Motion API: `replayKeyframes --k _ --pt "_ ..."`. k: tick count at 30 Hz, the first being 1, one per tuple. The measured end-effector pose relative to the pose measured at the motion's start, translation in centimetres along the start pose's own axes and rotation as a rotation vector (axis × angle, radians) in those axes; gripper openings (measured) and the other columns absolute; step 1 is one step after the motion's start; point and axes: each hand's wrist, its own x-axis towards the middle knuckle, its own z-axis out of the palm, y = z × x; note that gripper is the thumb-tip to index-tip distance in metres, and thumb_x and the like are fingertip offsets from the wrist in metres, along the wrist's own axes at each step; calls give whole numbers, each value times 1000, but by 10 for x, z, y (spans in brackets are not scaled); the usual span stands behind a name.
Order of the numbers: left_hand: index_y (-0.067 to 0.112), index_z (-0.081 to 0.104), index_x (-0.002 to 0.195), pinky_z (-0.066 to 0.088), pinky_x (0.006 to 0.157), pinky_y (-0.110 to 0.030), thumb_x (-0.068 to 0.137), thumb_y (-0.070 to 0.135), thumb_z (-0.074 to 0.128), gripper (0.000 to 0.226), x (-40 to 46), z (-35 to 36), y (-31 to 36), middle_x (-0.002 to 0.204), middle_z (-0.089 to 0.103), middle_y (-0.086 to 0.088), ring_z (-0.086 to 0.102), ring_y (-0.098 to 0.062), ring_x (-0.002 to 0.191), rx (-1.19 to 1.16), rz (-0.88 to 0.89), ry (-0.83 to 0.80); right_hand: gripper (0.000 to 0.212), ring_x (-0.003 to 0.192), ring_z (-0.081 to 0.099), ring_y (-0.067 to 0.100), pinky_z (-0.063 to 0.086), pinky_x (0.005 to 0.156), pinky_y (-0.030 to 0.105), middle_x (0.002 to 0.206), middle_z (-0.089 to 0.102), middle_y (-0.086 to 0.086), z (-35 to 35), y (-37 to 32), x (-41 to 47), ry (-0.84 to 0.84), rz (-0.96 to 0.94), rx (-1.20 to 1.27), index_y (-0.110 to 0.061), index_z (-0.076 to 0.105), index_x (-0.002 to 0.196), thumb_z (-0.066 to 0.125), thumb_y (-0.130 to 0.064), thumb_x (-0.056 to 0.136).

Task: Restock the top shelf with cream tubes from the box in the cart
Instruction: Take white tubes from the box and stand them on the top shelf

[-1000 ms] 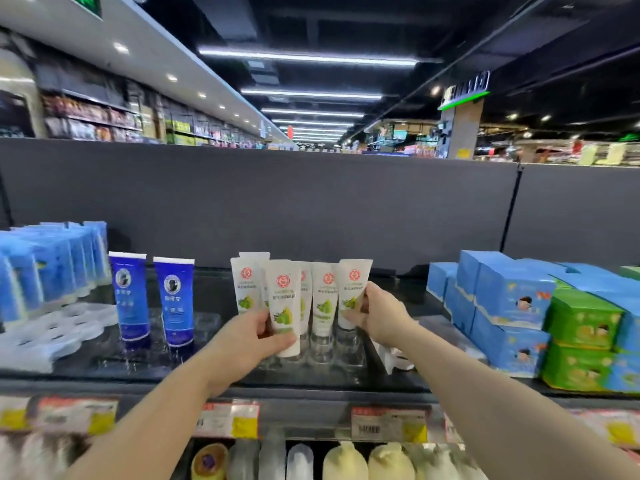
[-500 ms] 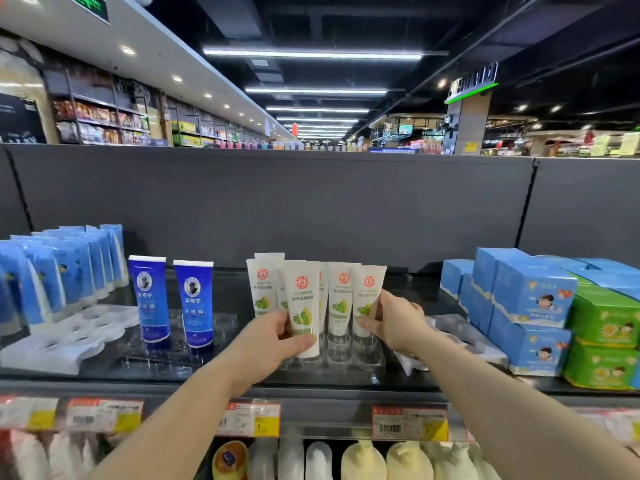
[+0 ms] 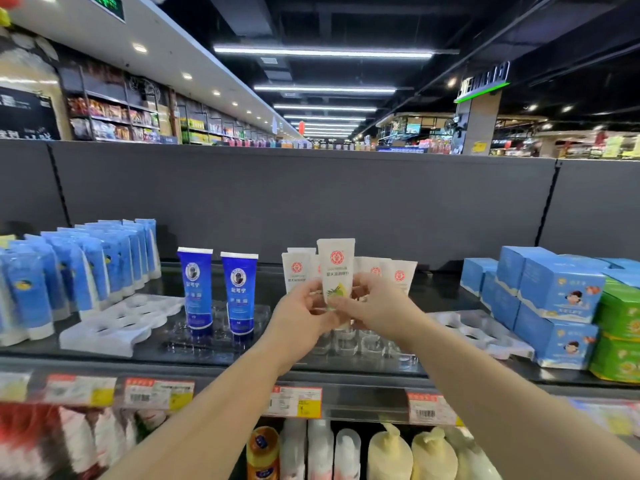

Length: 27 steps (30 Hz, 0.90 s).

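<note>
Up at the top shelf (image 3: 104,358), both hands meet around one white cream tube (image 3: 335,268), held upright and raised above its neighbours. The left hand (image 3: 299,318) curls its fingers round the tube's lower part from the left, and the right hand (image 3: 375,308) pinches the same lower part from the right. Behind them more white cream tubes (image 3: 296,271) stand in a row in a clear holder on the shelf. To the left stand two dark blue tubes (image 3: 216,292), then rows of light blue tubes (image 3: 69,271). On the right sit stacked blue boxes (image 3: 554,299) and green boxes (image 3: 620,327). Price tags (image 3: 157,394) line the shelf edge.
</note>
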Motion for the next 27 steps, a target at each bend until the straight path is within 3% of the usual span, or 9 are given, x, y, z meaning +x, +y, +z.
replayKeyframes --k 3,6,8,10,13,18,27 --pt "34 54 117 54 74 -17 84 24 72 39 -6 -16 -4 106 66 20 64 1 96 95 25 70 20 85 69 13 58 83 42 92 72 -10 17 0 15 116 -6 102 -28 65 103 72 -34 84" --pt "31 55 122 42 78 -11 94 33 58 28 -19 -31 -18 113 56 20 54 1 102 519 68 65 20 86 63 4 55 75 30 101 68 -14 31 -3 26 155 -22 107 -29 59 106 67 -32 89" --pt "29 61 116 46 81 -20 97 35 51 22 -26 -35 -30 112 61 14 58 -7 104 781 113 -30 24 83 59 -1 46 64 20 101 64 -16 45 -4 32 118 -29 48 -31 55 112 65 -33 90" --pt "25 63 112 49 88 -30 97 33 48 22 -31 -36 -39 111 63 8 59 -13 104 914 166 -104 31 89 59 5 44 67 20 107 65 -12 62 1 38 86 -40 -18 -27 55 119 66 -31 90" --pt "23 61 120 47 97 -33 98 28 46 28 -29 -41 -42 120 60 5 55 -14 111 897 166 -149 30 100 61 13 46 77 26 112 67 -7 79 10 46 93 -24 -63 -24 56 117 67 -28 89" --pt "25 56 133 41 104 -26 100 26 45 35 -28 -44 -41 135 54 8 50 -11 121 832 156 -180 23 100 61 16 46 73 26 109 66 -6 83 13 54 53 44 -142 -24 57 111 65 -30 90" --pt "30 55 131 43 98 -23 99 27 47 33 -29 -45 -41 128 57 12 52 -5 114 774 98 -199 16 93 58 14 45 66 23 102 61 -5 84 13 55 32 110 -171 -20 57 102 62 -31 92"
